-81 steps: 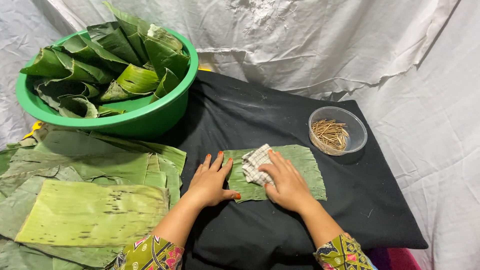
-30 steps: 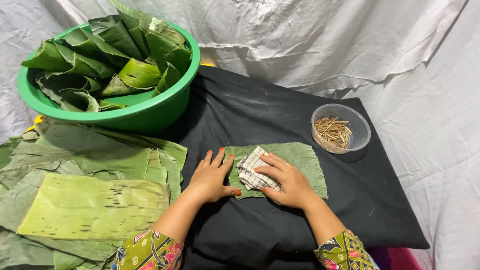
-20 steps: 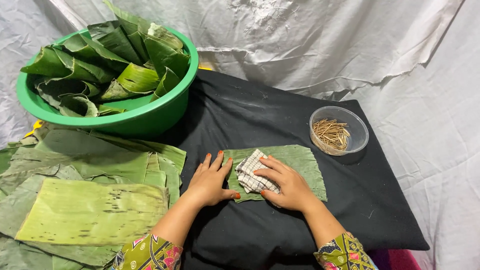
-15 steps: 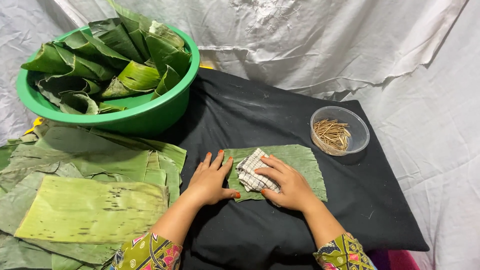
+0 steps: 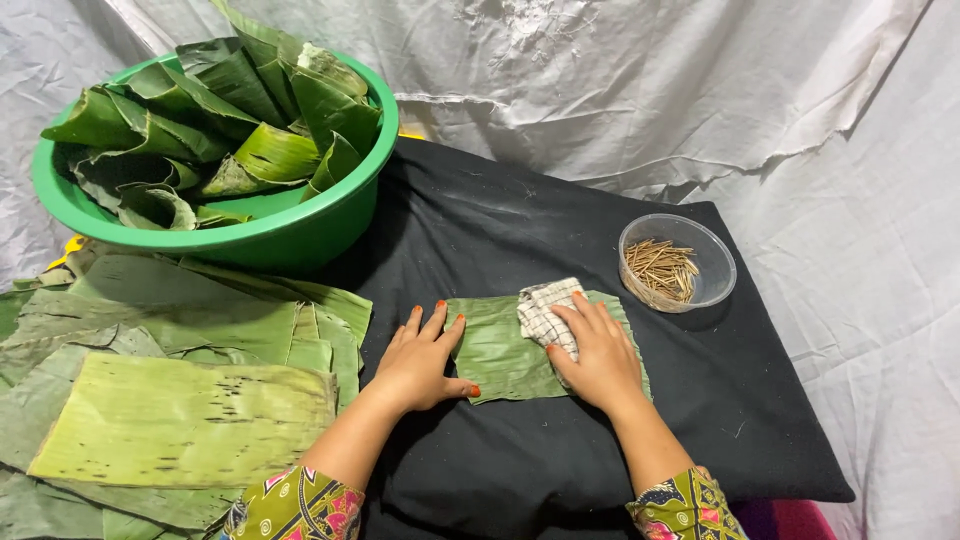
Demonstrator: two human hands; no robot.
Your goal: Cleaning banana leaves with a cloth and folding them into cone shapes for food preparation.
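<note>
Grip: right hand (image 5: 600,352) lies palm-down w/ fingers curled over a folded checked cloth (image 5: 546,308), pressing it onto a small rectangular banana leaf piece (image 5: 505,350). So clamped on the cloth from above, not pinched. Left hand (image 5: 422,358) is flat, fingers spread apart, holding nothing; fingertips and thumb pin the leaf's left edge to the black pad (image 5: 500,230).

Leaf piece sits near the middle of the pad, toward its front edge. Clear bowl of thin sticks (image 5: 677,262) is by the pad's right edge, just beyond the leaf's far right corner. Green basin (image 5: 300,225) of folded leaves stands at the pad's back-left corner; a stack of flat leaves (image 5: 180,400) lies off the pad's left edge.

What could go wrong, as I judge it:
- Leaf tears along its ribs if the cloth is dragged across the grain w/ too much pressure; these leaves split easily.
- Left hand only covers the left edge, so a hard stroke to the right could drag or buckle the free right end.
- A long stroke to the right could carry the right hand into the stick bowl, nudging it off the pad's right edge or spilling sticks.
- Cloth is bunched, not flat; contact looks uneven, so parts of the leaf near the back corners may get missed.
</note>
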